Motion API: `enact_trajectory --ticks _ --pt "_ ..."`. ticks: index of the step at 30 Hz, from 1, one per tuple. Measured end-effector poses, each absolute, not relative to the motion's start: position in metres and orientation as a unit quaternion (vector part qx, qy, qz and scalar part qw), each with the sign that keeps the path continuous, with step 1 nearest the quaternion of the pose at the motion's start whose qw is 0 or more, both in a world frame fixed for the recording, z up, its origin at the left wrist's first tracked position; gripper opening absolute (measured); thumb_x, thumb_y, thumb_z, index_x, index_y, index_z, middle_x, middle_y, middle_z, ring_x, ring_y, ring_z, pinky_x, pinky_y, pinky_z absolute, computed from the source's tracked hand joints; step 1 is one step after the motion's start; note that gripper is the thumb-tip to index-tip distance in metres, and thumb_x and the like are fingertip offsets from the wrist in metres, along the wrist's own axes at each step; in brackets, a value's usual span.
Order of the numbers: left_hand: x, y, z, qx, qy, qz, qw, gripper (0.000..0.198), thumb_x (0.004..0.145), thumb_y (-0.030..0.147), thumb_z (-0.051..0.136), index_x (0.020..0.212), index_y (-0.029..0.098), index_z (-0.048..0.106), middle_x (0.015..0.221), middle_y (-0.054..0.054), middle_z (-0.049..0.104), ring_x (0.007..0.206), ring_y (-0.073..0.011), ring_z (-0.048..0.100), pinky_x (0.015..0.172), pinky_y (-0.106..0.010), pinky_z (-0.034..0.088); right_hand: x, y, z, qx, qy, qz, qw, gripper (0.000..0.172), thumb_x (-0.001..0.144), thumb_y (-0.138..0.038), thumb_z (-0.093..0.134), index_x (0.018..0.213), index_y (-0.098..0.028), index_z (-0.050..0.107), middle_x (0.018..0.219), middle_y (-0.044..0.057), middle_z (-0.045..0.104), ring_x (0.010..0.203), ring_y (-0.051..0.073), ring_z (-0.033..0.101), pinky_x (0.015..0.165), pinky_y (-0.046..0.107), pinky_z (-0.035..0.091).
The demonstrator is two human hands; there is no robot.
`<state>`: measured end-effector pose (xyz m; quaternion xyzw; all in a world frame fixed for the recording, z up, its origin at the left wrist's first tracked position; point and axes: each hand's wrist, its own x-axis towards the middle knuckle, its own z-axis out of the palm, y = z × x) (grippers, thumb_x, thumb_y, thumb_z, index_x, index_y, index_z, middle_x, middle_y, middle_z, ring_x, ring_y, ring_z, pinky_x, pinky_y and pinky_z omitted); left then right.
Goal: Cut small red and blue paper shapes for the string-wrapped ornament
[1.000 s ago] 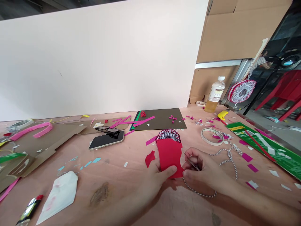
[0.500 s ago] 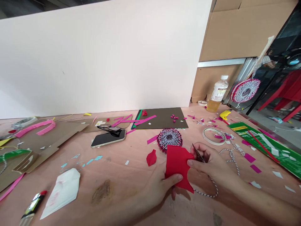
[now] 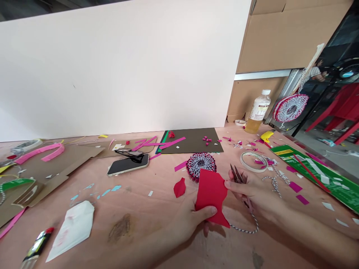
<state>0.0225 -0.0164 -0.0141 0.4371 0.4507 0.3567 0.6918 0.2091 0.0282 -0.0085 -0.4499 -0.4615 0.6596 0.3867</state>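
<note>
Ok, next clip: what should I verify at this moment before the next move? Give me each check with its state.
1. Left hand grips red paper, thumb on top: ok.
2. Right hand holds small scissors, blades apart and off the paper: ok.
3. Red offcut lies apart from the paper: ok.
4. Paper clear of the twine-wrapped disc: cannot tell, it overlaps the disc in view.
5. Black-and-white twine clear of the scissors: cannot tell, the right hand hides part of it.
</note>
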Motion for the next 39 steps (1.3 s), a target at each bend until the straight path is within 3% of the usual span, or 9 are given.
enact_trajectory --ticks 5,8,12,15,19,23,32,39 --pt "0.021 -0.016 -0.02 0.446 0.45 0.354 0.688 0.015 0.072 0.025 0.065 0.072 0.012 0.058 0.057 -0.003 0.061 0.044 -0.0089 0.05 0.043 -0.02 0.042 0.211 0.034 -0.012 -0.435 -0.376 0.735 0.36 0.033 0.079 -0.048 0.058 0.066 -0.02 0.046 0.042 -0.009 0.033 0.035 0.004 0.022 0.033 0.017 0.016" --pt "0.021 -0.015 -0.023 0.433 0.456 0.381 0.678 0.017 0.073 0.026 0.065 0.076 0.011 0.057 0.06 -0.004 0.062 0.047 -0.011 0.054 0.044 -0.021 0.043 0.211 0.039 -0.011 -0.409 -0.348 0.735 0.413 0.029 0.081 -0.045 0.058 0.07 -0.02 0.052 0.045 -0.008 0.039 0.034 0.004 0.021 0.031 0.016 0.017" --pt "0.021 -0.014 -0.025 0.42 0.449 0.403 0.678 0.02 0.076 0.028 0.064 0.083 0.011 0.057 0.069 -0.008 0.065 0.051 -0.0137 0.057 0.047 -0.024 0.046 0.209 0.041 -0.01 -0.36 -0.252 0.779 0.448 0.027 0.083 -0.046 0.056 0.081 -0.019 0.057 0.063 -0.002 0.052 0.04 0.003 0.026 0.034 0.012 0.022" --pt "0.021 -0.014 -0.028 0.417 0.445 0.418 0.673 0.022 0.076 0.029 0.065 0.084 0.01 0.058 0.073 -0.008 0.065 0.053 -0.0129 0.056 0.049 -0.025 0.048 0.208 0.041 -0.012 -0.353 -0.226 0.796 0.437 0.032 0.087 -0.047 0.048 0.086 -0.018 0.06 0.067 0.0 0.053 0.045 0.005 0.031 0.037 0.014 0.03" --pt "0.02 -0.016 -0.033 0.399 0.436 0.434 0.68 0.023 0.079 0.033 0.062 0.084 0.011 0.058 0.072 -0.007 0.064 0.056 -0.0128 0.055 0.05 -0.025 0.047 0.209 0.042 -0.016 -0.382 -0.25 0.759 0.464 0.02 0.09 -0.033 0.047 0.091 -0.019 0.06 0.074 0.002 0.057 0.052 0.008 0.039 0.043 0.016 0.038" --pt "0.02 -0.016 -0.034 0.393 0.429 0.434 0.688 0.021 0.082 0.033 0.059 0.087 0.012 0.058 0.072 -0.007 0.064 0.057 -0.0123 0.055 0.052 -0.024 0.046 0.21 0.042 -0.023 -0.385 -0.277 0.745 0.469 0.015 0.089 -0.032 0.051 0.093 -0.02 0.06 0.073 0.001 0.056 0.055 0.009 0.041 0.045 0.017 0.04" --pt "0.021 -0.016 -0.031 0.39 0.443 0.421 0.689 0.029 0.073 0.032 0.068 0.092 0.012 0.058 0.087 -0.009 0.064 0.061 -0.0132 0.056 0.052 -0.024 0.043 0.215 0.044 -0.029 -0.405 -0.246 0.774 0.419 0.024 0.087 -0.044 0.048 0.091 -0.022 0.057 0.064 -0.003 0.053 0.037 0.005 0.037 0.031 0.017 0.027" --pt "0.023 -0.023 -0.015 0.519 0.482 0.334 0.622 0.013 0.073 0.026 0.063 0.079 0.014 0.063 0.067 0.0 0.06 0.055 -0.0116 0.048 0.053 -0.023 0.038 0.216 0.039 -0.019 -0.352 -0.283 0.802 0.39 0.026 0.087 -0.046 0.049 0.086 -0.021 0.056 0.056 -0.008 0.044 0.03 0.0 0.019 0.029 0.015 0.013"
